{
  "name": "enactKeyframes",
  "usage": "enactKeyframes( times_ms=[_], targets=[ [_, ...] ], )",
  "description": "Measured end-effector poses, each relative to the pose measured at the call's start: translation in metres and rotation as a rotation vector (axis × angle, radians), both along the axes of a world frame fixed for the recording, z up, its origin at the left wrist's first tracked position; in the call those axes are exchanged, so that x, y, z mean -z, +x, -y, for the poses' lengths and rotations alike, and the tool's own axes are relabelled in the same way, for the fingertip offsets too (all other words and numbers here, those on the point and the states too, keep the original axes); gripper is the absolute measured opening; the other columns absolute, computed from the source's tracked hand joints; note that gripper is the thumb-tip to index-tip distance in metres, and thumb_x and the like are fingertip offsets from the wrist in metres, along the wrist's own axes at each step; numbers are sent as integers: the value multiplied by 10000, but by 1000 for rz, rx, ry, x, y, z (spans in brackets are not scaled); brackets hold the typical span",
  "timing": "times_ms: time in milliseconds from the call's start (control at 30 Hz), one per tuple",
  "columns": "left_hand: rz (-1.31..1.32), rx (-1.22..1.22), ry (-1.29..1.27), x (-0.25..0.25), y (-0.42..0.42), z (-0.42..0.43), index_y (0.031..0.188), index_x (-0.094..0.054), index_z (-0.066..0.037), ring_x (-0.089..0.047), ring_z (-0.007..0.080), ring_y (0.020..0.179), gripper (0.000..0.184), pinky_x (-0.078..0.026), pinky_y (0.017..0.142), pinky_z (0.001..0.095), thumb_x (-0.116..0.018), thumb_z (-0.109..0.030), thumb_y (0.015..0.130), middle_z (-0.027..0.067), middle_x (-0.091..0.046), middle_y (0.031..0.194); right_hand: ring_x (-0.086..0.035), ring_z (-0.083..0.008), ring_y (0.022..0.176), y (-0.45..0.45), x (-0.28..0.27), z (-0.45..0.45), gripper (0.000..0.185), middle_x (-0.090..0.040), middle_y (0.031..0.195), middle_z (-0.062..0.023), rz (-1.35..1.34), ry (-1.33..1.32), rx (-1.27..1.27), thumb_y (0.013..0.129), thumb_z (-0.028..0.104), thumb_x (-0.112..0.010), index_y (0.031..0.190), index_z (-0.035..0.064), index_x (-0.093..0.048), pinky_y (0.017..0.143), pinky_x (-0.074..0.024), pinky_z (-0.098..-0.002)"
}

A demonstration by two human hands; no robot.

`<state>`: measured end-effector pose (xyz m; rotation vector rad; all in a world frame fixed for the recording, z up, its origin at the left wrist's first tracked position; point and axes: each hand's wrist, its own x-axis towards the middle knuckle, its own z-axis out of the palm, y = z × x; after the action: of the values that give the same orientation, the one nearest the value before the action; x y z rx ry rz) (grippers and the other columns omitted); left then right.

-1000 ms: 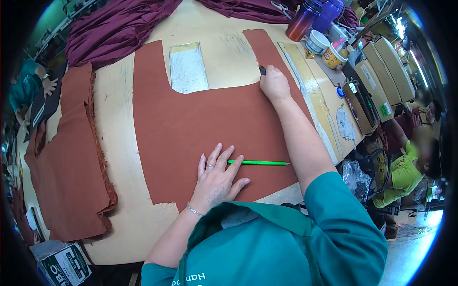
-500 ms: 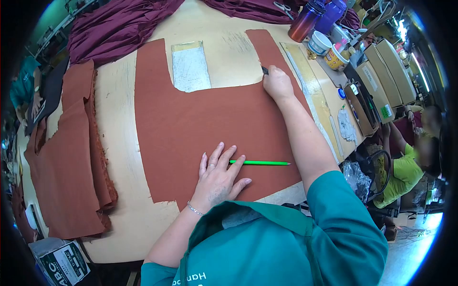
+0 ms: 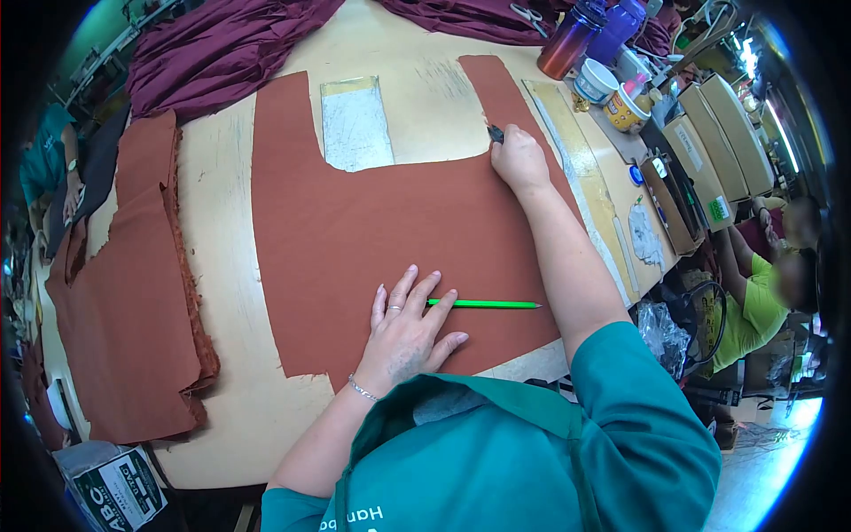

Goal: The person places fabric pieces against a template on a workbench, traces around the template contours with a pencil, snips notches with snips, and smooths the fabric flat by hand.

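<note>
A rust-brown cloth piece (image 3: 399, 213) with a wide notch in its far edge lies flat on the table (image 3: 222, 222). My left hand (image 3: 409, 330) rests on its near part, fingers spread, over one end of a green pencil (image 3: 496, 304). My right hand (image 3: 520, 158) is closed around a small dark tool (image 3: 495, 133), held at the right inner corner of the notch. Most of the tool is hidden in the fist.
More brown cloth (image 3: 133, 310) is stacked on the left, with maroon fabric (image 3: 222, 53) at the back. Bottles (image 3: 572, 40), tubs (image 3: 626, 108), a ruler (image 3: 576, 168) and boxes (image 3: 696, 164) stand or lie right. Other people (image 3: 753, 306) are at both sides.
The view has shifted slightly. The dark tool in my right hand has tilted and shows a little more. My left hand stays on the cloth. The person at the left has moved their hands.
</note>
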<state>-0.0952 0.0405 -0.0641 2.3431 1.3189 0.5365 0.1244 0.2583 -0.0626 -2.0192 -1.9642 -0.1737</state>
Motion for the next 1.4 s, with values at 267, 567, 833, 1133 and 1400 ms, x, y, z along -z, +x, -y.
enactKeyframes(
  times_ms=[267,567,833,1133,1400],
  targets=[
    [-7,3,-5,1,0,1,1177,-532,-118,-236,310,1287,519,-186,996,567,-520,-482,807,114,-375,1313,-605,-370,769,-2,9,-9,171,-599,788,-249,-12,15,18,729,117,-522,795,-40,-526,713,-493,-434],
    [-5,1,-16,-2,0,1,1180,-530,-119,-232,313,1288,518,-181,997,568,-518,-480,809,119,-370,1313,-598,-377,781,-1,8,-11,172,-594,806,-252,6,-7,5,741,125,-512,799,-37,-522,704,-490,-438],
    [3,7,-21,0,-1,1,1177,-531,-122,-229,315,1287,500,-180,999,568,-510,-469,818,119,-367,1316,-591,-378,739,15,22,-7,186,-588,769,-234,-44,150,-28,756,163,-548,765,-17,-503,680,-484,-443],
    [-8,9,-13,0,-1,0,1177,-531,-119,-227,311,1290,510,-177,1002,566,-514,-475,812,109,-372,1315,-579,-370,826,2,6,-3,216,-589,853,-225,-60,21,3,752,182,-550,813,-22,-515,755,-461,-444],
    [9,6,-12,1,-1,0,1173,-534,-119,-234,311,1288,517,-178,1002,565,-515,-484,808,109,-377,1312,-580,-362,854,2,6,-26,224,-592,874,-232,-45,-35,39,755,176,-489,851,-24,-525,768,-459,-438]
  ],
)
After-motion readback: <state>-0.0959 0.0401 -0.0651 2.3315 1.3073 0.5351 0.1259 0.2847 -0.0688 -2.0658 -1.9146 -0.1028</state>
